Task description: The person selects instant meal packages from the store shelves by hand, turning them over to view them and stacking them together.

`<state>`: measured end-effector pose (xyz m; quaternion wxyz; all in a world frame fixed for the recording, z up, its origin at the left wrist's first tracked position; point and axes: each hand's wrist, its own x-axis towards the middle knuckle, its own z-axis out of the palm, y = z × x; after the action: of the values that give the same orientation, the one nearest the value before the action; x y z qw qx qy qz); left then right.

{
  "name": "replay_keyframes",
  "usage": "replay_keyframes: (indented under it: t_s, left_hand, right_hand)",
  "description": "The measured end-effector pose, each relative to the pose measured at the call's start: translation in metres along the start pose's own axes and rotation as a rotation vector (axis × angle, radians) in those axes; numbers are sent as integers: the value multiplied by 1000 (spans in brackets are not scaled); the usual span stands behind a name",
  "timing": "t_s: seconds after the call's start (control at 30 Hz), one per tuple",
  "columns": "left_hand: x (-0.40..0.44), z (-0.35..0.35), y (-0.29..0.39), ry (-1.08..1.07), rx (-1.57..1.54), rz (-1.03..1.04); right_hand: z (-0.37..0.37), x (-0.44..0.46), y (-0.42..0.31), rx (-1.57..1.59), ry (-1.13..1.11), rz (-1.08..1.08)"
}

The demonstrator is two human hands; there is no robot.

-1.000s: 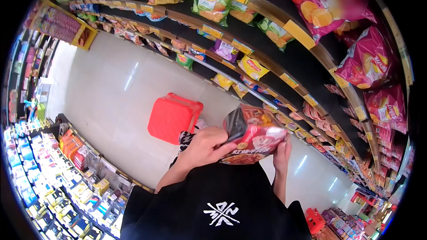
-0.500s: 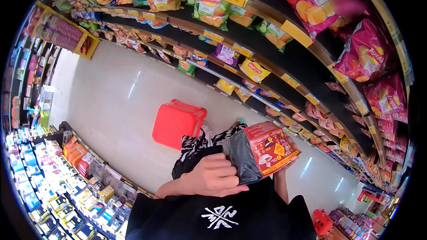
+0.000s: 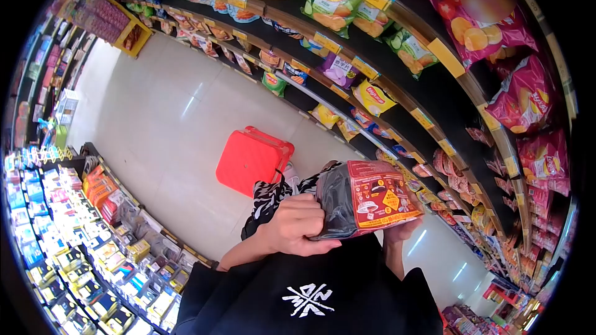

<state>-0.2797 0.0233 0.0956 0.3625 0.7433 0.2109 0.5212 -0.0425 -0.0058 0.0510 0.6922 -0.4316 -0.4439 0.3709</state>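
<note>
A red and black food package [image 3: 379, 201] is held in front of my chest, its printed red side with small pictures and a yellow diamond facing up. My left hand [image 3: 297, 226] grips the package's black end, fingers curled and thumb along its lower edge. Under the far right end, my right hand [image 3: 402, 231] supports it, most of its fingers hidden behind the package.
A red plastic stool [image 3: 248, 161] stands on the floor beside my legs. Shelves [image 3: 385, 68] of chip bags and packaged food curve along the top and right. Brightly lit shelves [image 3: 93, 254] of small boxes line the lower left. A yellow-framed display [image 3: 102, 15] stands at the upper left.
The package has turned from its noodle-picture face to its printed instruction side, with both hands staying on it. Since half a second ago, it has shifted slightly right and up.
</note>
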Motion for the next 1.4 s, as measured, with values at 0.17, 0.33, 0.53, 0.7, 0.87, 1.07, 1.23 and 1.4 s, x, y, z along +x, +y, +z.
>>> replay_keyframes:
  t_s: [0.17,0.33,0.53,0.7,0.87,1.07,1.23,1.4]
  left_hand:
    - [-22,6,-7,159,-153,-108]
    - [-28,1,-13,164,-137,-72]
    - [-30,4,-18,140,-186,-10]
    - [-27,17,-24,150,-272,-20]
    - [-9,32,-26,101,-291,-18]
    - [6,60,-31,30,-304,-12]
    - [29,90,-29,-1,-335,-43]
    - [51,113,-27,-46,-308,-106]
  right_hand:
    - [12,6,-9,19,-103,-60]
    - [19,7,-12,12,-126,-104]
    - [6,1,-16,-29,-245,-118]
    - [-5,-4,-15,-74,-170,-187]
    - [-23,-1,-25,-112,-109,-164]
    - [-54,2,-29,-116,-45,-167]
    - [-85,5,-38,-110,0,-126]
    - [-118,19,-44,-108,-14,-98]
